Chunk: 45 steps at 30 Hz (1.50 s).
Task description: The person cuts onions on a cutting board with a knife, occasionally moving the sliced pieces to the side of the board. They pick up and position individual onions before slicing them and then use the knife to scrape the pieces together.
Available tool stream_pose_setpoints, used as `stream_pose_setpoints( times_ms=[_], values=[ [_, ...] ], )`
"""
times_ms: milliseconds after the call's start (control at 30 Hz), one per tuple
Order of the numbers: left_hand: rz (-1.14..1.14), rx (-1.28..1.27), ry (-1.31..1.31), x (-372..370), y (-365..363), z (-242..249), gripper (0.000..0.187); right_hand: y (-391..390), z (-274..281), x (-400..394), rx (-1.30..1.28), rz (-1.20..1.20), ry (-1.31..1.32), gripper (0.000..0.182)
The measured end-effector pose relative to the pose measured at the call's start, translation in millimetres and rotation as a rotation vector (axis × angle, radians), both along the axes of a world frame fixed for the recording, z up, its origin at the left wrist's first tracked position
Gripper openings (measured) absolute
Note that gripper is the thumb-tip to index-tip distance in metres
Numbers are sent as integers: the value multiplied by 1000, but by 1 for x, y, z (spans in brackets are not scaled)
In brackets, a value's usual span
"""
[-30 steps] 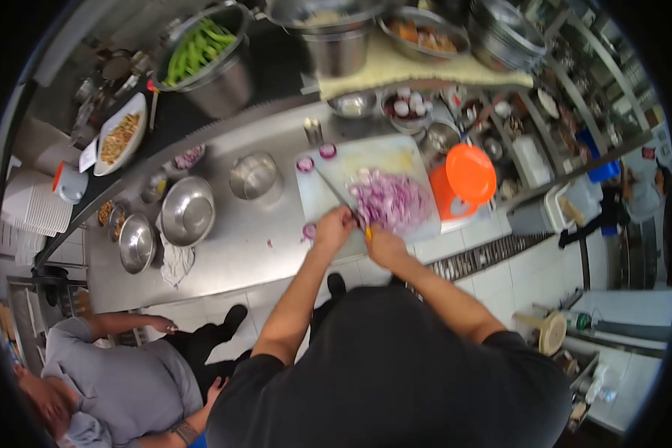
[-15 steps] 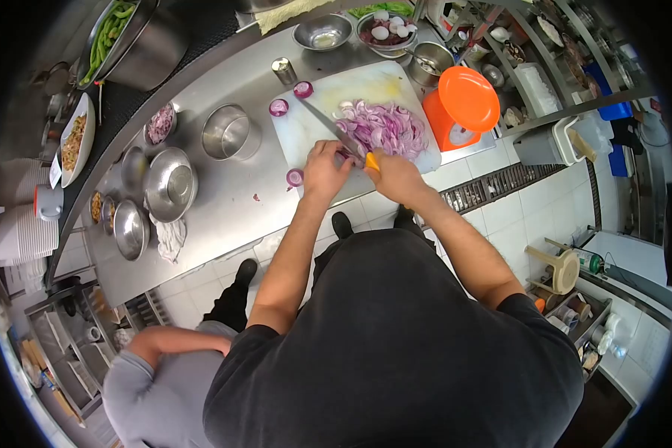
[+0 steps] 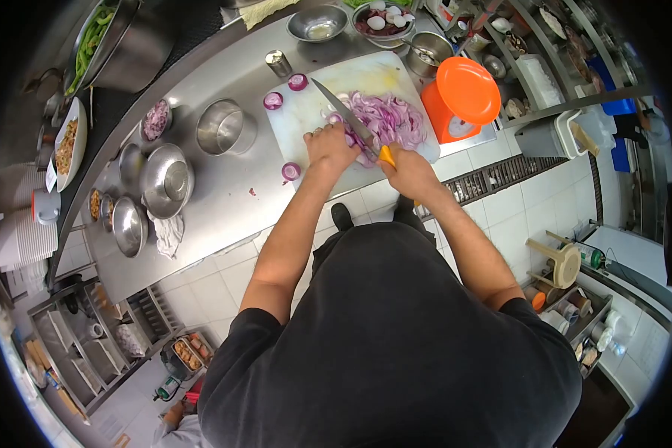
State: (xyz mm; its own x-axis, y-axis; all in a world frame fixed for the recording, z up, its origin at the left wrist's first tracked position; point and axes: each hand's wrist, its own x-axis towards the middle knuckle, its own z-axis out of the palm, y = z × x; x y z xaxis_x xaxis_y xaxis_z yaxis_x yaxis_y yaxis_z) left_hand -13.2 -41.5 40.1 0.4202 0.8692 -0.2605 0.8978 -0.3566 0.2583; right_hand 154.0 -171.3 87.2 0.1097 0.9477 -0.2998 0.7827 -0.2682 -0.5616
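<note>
My right hand (image 3: pixel 411 175) is closed around the yellow handle of a large kitchen knife (image 3: pixel 345 113). Its blade points up and to the left across the white cutting board (image 3: pixel 291 131). Just left of the blade, my left hand (image 3: pixel 331 148) has its fingers bent over a piece of red onion (image 3: pixel 350 139), mostly hidden beneath them. A heap of sliced red onion (image 3: pixel 388 119) lies right of the blade. Three cut onion pieces sit apart: one onion half (image 3: pixel 273 101) at the board's left edge, another onion half (image 3: pixel 297 82) above, and a third onion half (image 3: pixel 291 172) near the lower left corner.
An orange kitchen scale (image 3: pixel 467 93) stands right of the board. Left on the steel counter (image 3: pixel 224 201) are a deep steel pot (image 3: pixel 220 128), several steel bowls (image 3: pixel 168 181) and a white cloth (image 3: pixel 169 235). A small metal tin (image 3: pixel 278 63) and a steel bowl (image 3: pixel 317 24) sit behind.
The knife and right hand have shifted slightly right and the left hand sits a bit further from the handle. The person in grey at lower left has moved mostly out of view.
</note>
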Motion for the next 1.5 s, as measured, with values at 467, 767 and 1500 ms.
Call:
stream_pose_setpoints(
  times_ms=[467, 767, 1500],
  values=[
    [292, 216, -758, -96, -15, 31, 45, -31, -45, -2, -145, 227, 98, 44],
    [56, 298, -504, -57, -60, -43, 47, -4, -48, 13, 16, 139, -153, 41],
    [87, 31, -482, -54, -46, -26, 34, 11, -32, -44, -95, 182, -212, 32]
  ],
)
